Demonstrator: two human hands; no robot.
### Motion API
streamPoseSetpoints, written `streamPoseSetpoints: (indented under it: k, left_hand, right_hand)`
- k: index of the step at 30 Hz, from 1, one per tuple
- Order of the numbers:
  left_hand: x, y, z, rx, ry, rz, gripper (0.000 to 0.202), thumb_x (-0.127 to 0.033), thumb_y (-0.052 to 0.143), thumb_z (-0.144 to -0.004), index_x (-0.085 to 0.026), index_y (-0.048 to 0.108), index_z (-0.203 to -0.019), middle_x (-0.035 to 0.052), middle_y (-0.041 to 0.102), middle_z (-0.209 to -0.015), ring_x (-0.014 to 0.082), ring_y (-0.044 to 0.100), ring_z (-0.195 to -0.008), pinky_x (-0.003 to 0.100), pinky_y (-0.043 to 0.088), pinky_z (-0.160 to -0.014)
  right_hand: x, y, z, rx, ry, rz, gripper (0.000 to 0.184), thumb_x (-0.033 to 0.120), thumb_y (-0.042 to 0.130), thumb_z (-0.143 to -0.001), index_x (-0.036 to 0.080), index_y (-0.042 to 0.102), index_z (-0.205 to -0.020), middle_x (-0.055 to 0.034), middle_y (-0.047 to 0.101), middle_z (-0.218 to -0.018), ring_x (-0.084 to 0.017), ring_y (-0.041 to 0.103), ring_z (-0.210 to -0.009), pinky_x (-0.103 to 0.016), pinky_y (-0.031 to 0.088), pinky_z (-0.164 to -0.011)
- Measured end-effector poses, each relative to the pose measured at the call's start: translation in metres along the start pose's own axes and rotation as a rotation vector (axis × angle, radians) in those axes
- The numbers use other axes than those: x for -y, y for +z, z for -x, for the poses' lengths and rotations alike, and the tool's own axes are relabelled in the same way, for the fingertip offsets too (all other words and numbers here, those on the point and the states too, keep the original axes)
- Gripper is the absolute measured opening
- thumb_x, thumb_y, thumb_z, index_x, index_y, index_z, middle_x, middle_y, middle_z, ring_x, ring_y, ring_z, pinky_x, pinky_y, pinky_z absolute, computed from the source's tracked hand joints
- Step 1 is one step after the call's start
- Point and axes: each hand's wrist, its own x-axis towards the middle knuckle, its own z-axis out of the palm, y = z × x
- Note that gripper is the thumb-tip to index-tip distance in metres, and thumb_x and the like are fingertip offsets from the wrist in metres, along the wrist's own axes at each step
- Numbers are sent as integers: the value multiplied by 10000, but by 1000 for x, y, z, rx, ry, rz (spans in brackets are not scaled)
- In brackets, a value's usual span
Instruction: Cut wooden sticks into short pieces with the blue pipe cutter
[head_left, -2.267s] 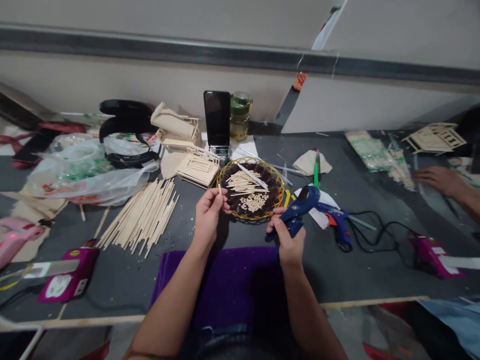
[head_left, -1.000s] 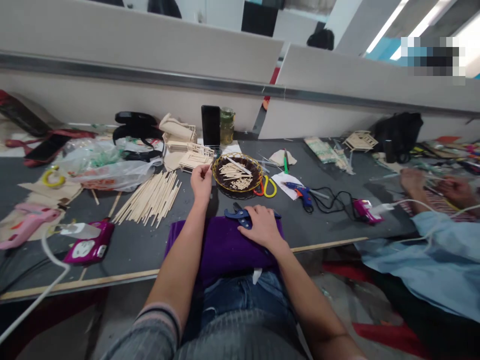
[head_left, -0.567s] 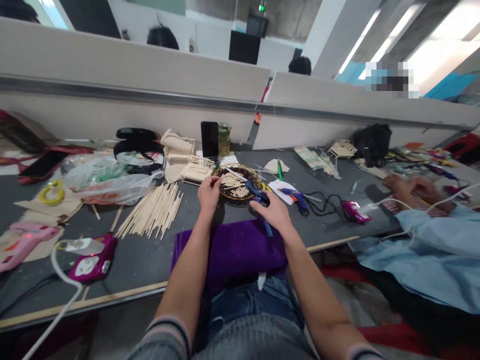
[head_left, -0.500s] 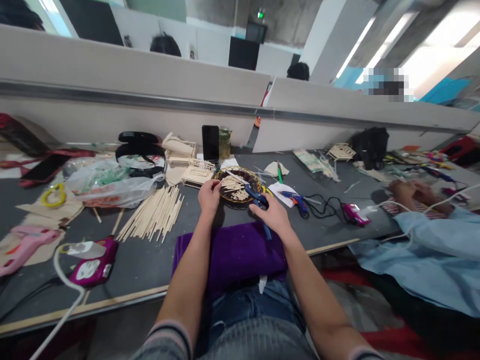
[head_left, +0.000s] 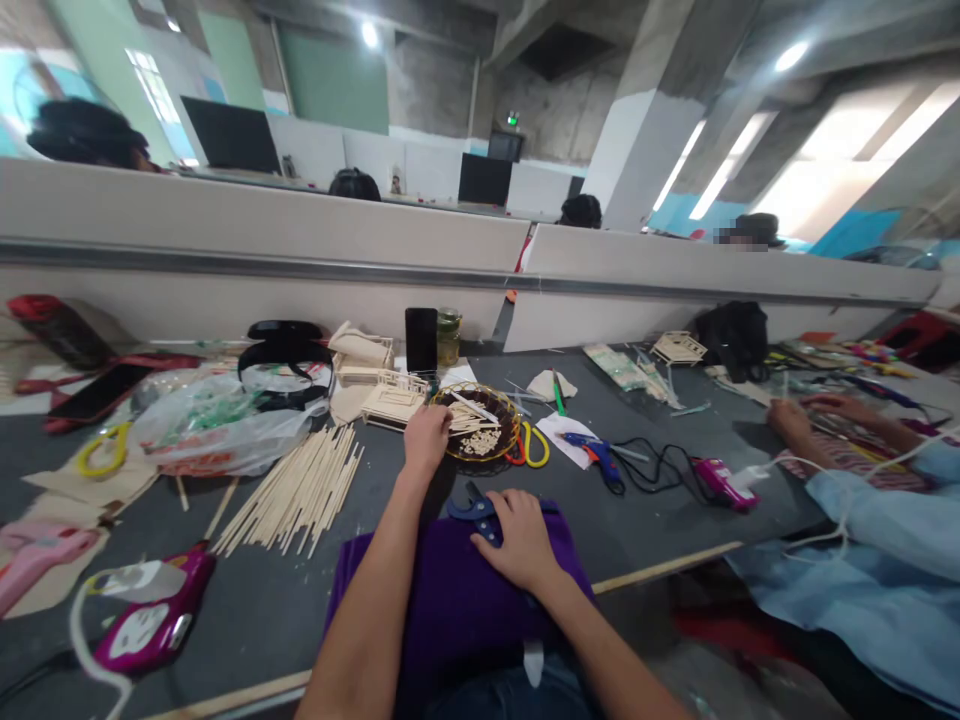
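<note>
My left hand [head_left: 427,438] is closed at the left rim of a brown woven basket [head_left: 516,440]. Its fingertips point into the basket, and whatever they pinch is too small or hidden to see. Inside the basket are thin wooden sticks [head_left: 472,412] and a heap of small cut wooden pieces [head_left: 480,441]. My right hand [head_left: 517,540] is closed over the handles of blue-handled cutters [head_left: 480,508], low on a folded purple cloth [head_left: 442,590] at the table's front edge. The jaws point left, away from my palm.
Left of the basket lies a pile of wooden sticks [head_left: 300,490], with a stick-built model [head_left: 394,400] behind it. Yellow-handled scissors [head_left: 537,446] and a blue glue gun [head_left: 596,455] lie to the right. A co-worker's hands [head_left: 791,425] are at the far right.
My right hand has lowered the cutters from beside the basket onto the purple cloth. My left hand stays at the basket's left rim. The camera view has tilted up.
</note>
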Motion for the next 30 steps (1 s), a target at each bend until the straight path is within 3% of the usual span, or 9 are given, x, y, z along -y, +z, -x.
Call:
streamPoseSetpoints:
  k: [5,8,13,17,20,23,25,30]
  left_hand:
    - [-6,24,-40,122,79,-48,151,-91,620,-722,-210,625,-630,85,675,-764,252,587,-868,345,439,-788]
    - [-6,28,-44,107,66,-57,153,-100,619,-720,-206,625,-611,90,676,-768,258,587,-869,348,441,-789]
    - [-4,7,-17,-116,-16,-63,160,-205,508,-861,-213,662,-818,80,678,-886,246,588,-911,349,446,-812]
    - [-2,-4,5,-325,-130,46,141,-254,513,-862,-202,644,-854,37,659,-830,184,584,-727,296,459,-686]
    - [-2,-2,11,-433,-168,175,138,-280,538,-851,-198,649,-858,20,647,-808,164,582,-701,274,458,-660]
    - [-5,2,12,-410,-99,164,147,-274,527,-869,-201,654,-860,29,647,-814,175,606,-775,283,473,-713]
    - [-8,3,12,-374,-48,148,152,-260,514,-888,-208,656,-875,34,647,-823,178,613,-789,288,481,-725]
    - [-15,1,17,-327,51,96,170,-207,514,-901,-231,665,-973,59,668,-916,192,636,-864,309,500,-807]
  right_hand:
    - [-1,-1,0,-1,35,-50,503,425,720,-733,173,599,-1152,-115,609,-1032,-303,545,-978,-442,424,-895]
    - [-1,-2,0,11,57,-85,529,426,737,-718,162,605,-1156,-124,614,-1050,-306,545,-990,-450,423,-906]
    - [-6,-12,-1,-37,51,-182,550,432,746,-700,162,614,-1160,-113,640,-1026,-296,574,-971,-436,451,-882]
    - [-26,-49,-21,-121,34,-284,524,469,696,-750,190,605,-1185,-102,668,-1050,-281,608,-976,-416,469,-892]
    - [-50,-84,-66,-156,44,-237,533,529,630,-801,184,603,-1206,-125,671,-1073,-293,614,-998,-415,469,-894]
    - [-77,-103,-135,-64,89,-65,582,567,614,-800,166,608,-1222,-150,671,-1078,-313,614,-999,-423,458,-877]
    - [-94,-100,-185,101,166,55,596,587,548,-839,154,589,-1246,-164,665,-1119,-307,610,-1035,-394,450,-870]
    - [-126,-63,-281,287,182,124,521,560,602,-789,145,663,-1098,-162,700,-1099,-307,644,-987,-341,457,-777]
